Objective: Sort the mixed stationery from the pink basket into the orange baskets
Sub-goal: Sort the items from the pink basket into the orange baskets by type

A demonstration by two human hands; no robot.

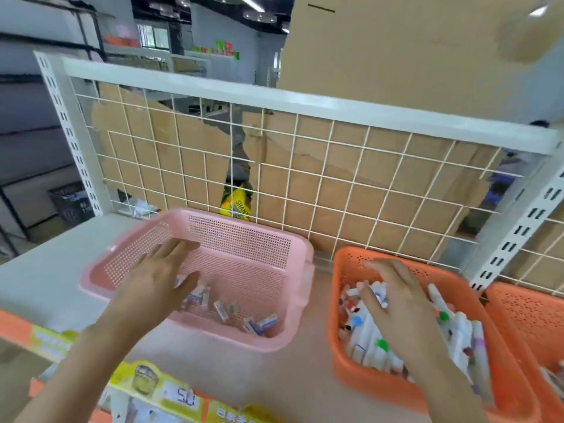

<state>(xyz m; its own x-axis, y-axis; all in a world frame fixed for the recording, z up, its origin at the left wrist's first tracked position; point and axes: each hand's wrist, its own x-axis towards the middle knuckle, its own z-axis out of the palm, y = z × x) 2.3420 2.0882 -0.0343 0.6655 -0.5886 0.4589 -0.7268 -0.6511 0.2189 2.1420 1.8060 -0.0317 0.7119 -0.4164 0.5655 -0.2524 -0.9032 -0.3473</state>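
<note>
Left hand (158, 270) hovers flat inside pink basket (244, 221), fingers spread and straight, holding nothing. Right hand (396, 303) sits over markers (366, 340) heaped in orange basket (427, 271), fingers loosely bent. One white marker lies under the palm, but I cannot tell whether it is gripped or just lying there. A second orange basket (525, 312) is beyond the right hand, outward. Remaining stock is small boxed pieces (259, 323), likely erasers. They are scattered from beneath the left thumb toward the basket corner nearest the right hand, so they lie between the two hands. They are short blocks at mixed angles with no common long axis. The left hand is clearly nearer, directly above the closest ones, so the next pick likely means a straight drop and pinch. Writing: shelf label (180, 401) below the left forearm reads "50", with blurred characters beside it. Yellow packet (236, 204) behind the grid (335, 178) has blue lettering I cannot read.
</note>
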